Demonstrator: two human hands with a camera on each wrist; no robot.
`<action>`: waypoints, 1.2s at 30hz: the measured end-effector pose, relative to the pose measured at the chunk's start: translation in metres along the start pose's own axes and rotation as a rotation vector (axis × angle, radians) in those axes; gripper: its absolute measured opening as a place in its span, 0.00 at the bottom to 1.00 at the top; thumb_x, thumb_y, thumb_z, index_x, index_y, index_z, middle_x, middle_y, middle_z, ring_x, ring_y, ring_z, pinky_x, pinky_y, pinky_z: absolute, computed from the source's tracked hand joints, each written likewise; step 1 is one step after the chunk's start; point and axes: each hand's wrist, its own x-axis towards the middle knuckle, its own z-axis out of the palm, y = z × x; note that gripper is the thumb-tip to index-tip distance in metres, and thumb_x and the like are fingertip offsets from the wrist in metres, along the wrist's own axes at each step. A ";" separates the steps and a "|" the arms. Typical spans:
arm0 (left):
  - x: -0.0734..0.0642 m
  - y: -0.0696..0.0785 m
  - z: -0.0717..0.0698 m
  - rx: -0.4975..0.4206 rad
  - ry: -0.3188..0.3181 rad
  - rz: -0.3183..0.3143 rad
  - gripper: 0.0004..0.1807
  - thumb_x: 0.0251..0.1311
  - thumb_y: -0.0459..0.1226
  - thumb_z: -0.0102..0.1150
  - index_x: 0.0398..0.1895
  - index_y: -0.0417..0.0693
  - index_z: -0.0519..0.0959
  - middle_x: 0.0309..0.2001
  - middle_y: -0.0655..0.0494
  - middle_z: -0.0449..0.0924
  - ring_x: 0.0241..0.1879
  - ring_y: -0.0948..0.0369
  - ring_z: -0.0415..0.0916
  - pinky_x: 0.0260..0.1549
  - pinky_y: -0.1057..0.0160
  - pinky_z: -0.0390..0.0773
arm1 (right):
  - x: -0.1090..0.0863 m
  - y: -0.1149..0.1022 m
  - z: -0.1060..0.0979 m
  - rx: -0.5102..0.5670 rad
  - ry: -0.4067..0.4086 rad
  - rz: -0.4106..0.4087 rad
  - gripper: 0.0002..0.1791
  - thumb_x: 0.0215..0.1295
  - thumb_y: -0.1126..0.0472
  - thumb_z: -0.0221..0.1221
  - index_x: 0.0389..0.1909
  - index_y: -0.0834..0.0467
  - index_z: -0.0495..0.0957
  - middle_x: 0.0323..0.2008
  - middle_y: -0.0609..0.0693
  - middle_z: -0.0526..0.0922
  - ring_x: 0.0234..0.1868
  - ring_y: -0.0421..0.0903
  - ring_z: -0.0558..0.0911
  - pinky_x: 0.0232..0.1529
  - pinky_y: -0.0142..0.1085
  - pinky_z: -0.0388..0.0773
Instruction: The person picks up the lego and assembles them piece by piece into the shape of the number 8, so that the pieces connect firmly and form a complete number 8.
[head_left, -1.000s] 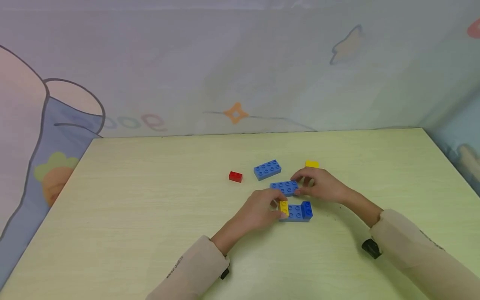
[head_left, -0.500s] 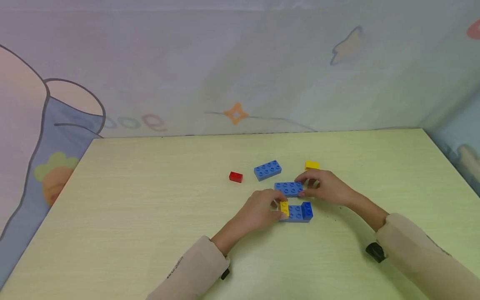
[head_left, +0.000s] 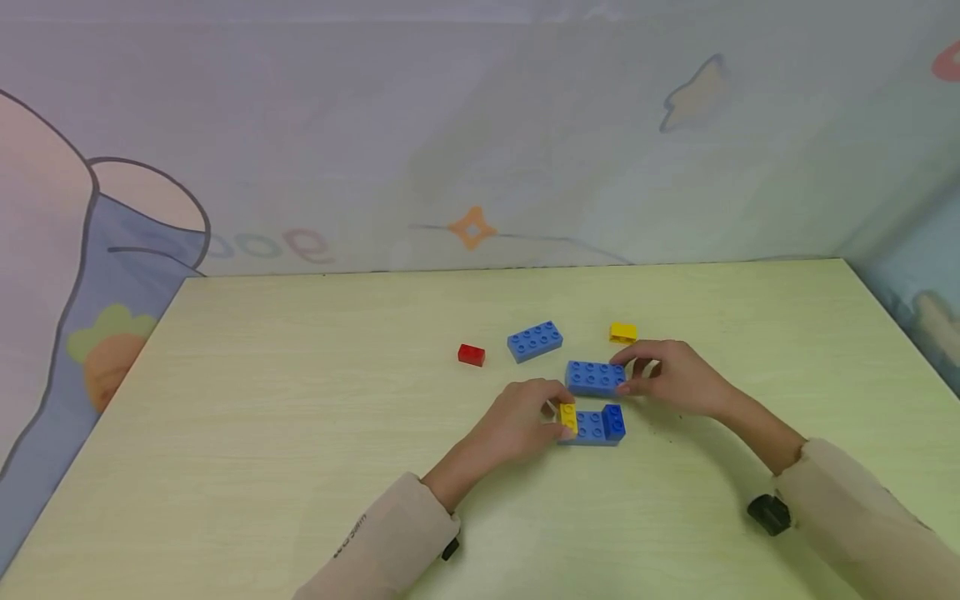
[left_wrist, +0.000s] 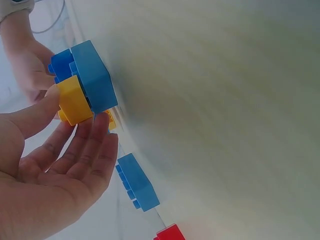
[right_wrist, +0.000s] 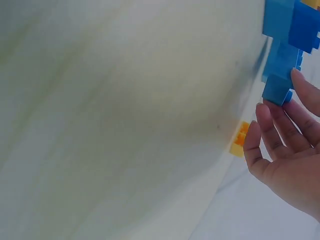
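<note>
My left hand (head_left: 521, 421) pinches a small yellow brick (head_left: 568, 417) at the left end of a long light-blue brick (head_left: 590, 427). A dark-blue brick (head_left: 614, 422) stands on that brick's right end, with bare studs between the two. Just behind this build, my right hand (head_left: 675, 379) holds a second long light-blue brick (head_left: 592, 377) by its right end, thumb in front and fingers behind. In the left wrist view the thumb presses the yellow brick (left_wrist: 75, 101). The right wrist view shows the held blue brick (right_wrist: 277, 89) between thumb and fingertips.
Another long light-blue brick (head_left: 535, 342) lies behind, slightly turned. Left of it is a small red brick (head_left: 472, 355). A small yellow brick (head_left: 622, 333) lies on its side behind the right hand. A printed cloth (head_left: 480, 133) hangs along the table's (head_left: 300, 400) back edge.
My right hand has moved to the right with the long light-blue brick, uncovering the loose yellow brick behind. The left hand and the build it pinches have stayed in place.
</note>
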 end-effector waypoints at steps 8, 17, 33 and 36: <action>0.000 0.000 0.000 -0.003 0.001 -0.008 0.17 0.56 0.36 0.61 0.50 0.44 0.76 0.43 0.57 0.76 0.42 0.61 0.72 0.41 0.69 0.72 | -0.015 -0.011 -0.014 -0.006 0.037 0.006 0.15 0.53 0.63 0.64 0.43 0.61 0.79 0.30 0.45 0.78 0.33 0.44 0.74 0.35 0.34 0.75; -0.001 0.001 0.000 0.010 -0.004 0.006 0.17 0.56 0.35 0.61 0.50 0.44 0.76 0.43 0.56 0.76 0.42 0.61 0.72 0.40 0.69 0.72 | -0.032 -0.023 -0.017 0.073 0.023 -0.080 0.14 0.54 0.64 0.64 0.43 0.60 0.79 0.33 0.44 0.78 0.33 0.42 0.75 0.33 0.32 0.75; 0.001 0.001 0.001 0.042 0.009 0.038 0.15 0.55 0.34 0.61 0.47 0.41 0.76 0.39 0.56 0.77 0.40 0.60 0.73 0.39 0.70 0.72 | -0.036 -0.028 0.003 0.105 0.029 -0.192 0.14 0.50 0.68 0.65 0.41 0.61 0.79 0.34 0.44 0.79 0.31 0.39 0.75 0.31 0.32 0.75; 0.001 0.002 0.000 0.040 0.009 0.034 0.16 0.55 0.34 0.62 0.47 0.41 0.76 0.39 0.55 0.77 0.40 0.60 0.73 0.39 0.69 0.72 | -0.035 -0.028 0.005 0.111 0.034 -0.184 0.14 0.51 0.68 0.65 0.41 0.61 0.79 0.34 0.44 0.79 0.32 0.40 0.75 0.31 0.31 0.75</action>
